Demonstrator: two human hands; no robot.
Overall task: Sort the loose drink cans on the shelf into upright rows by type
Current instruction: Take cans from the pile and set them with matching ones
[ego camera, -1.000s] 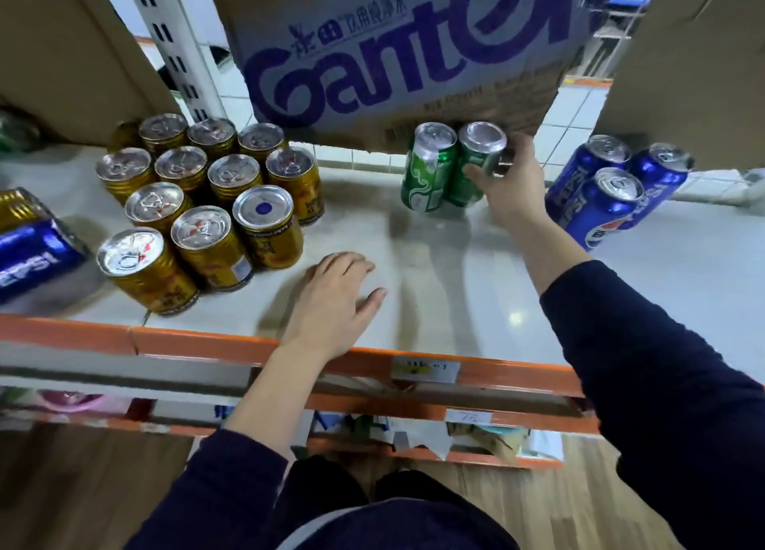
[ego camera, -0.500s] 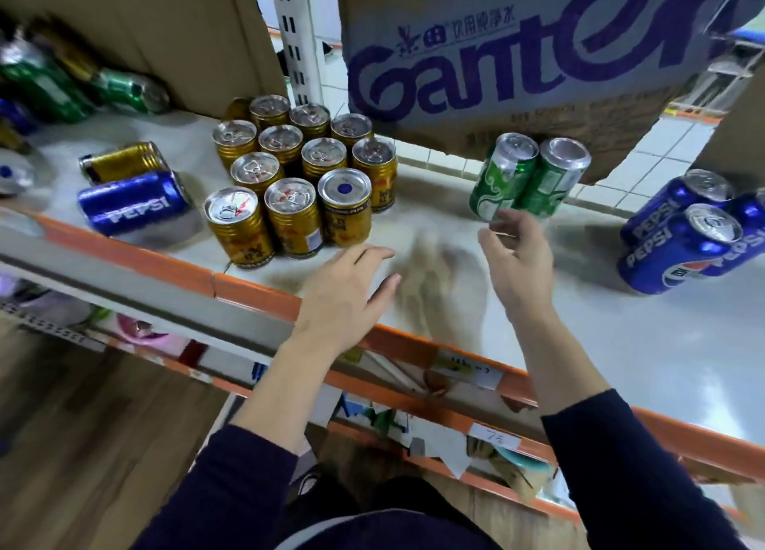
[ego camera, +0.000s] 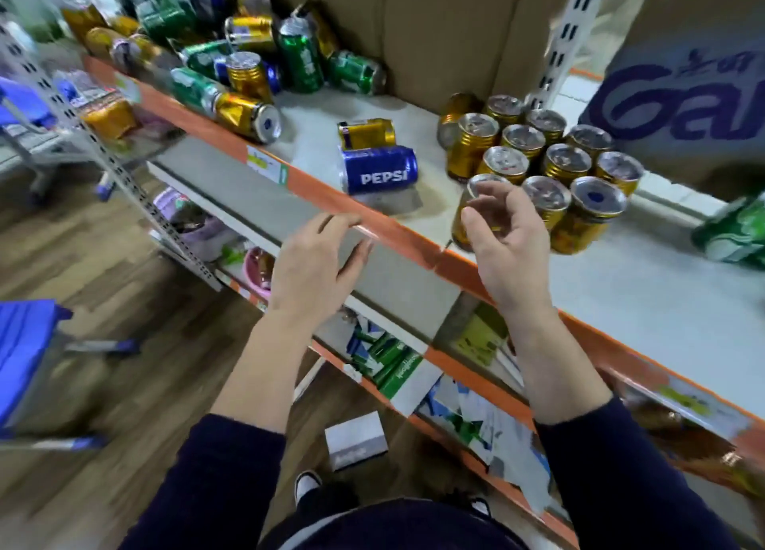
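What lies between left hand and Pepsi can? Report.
Head view: only the shelf's orange front edge and bare shelf board separate the left hand from the Pepsi can.

The green can runs smeared off the right edge; the printed box above it shows only "Ga". The right hand covers much of the nearest gold can. The far can pile is blurred.

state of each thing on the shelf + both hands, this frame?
left hand: open, holding nothing
right hand: fingers loosely curled, holding nothing
Pepsi can: lying on its side
loose gold can: on its side, behind the Pepsi can
gold can block: upright, in rows
mixed can pile: mostly toppled, unsorted
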